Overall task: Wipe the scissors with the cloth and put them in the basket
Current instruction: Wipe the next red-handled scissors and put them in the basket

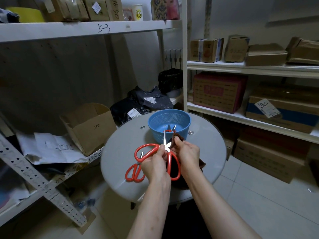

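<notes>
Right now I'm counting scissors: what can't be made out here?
Head view:
- Inside the basket: near wall hides all but red handles and blade tips.
- Held scissors: second blade mostly covered by the cloth and right hand.
- Smaller scissors on the table: partly hidden behind the left hand.

Red handles and silver blades are shown on the larger scissors (164, 138) and on the smaller scissors (136, 172). The mesh-patterned basket (155, 133) is coloured blue, the cloth (177, 136) dark brown, the round table (120, 149) grey.
</notes>
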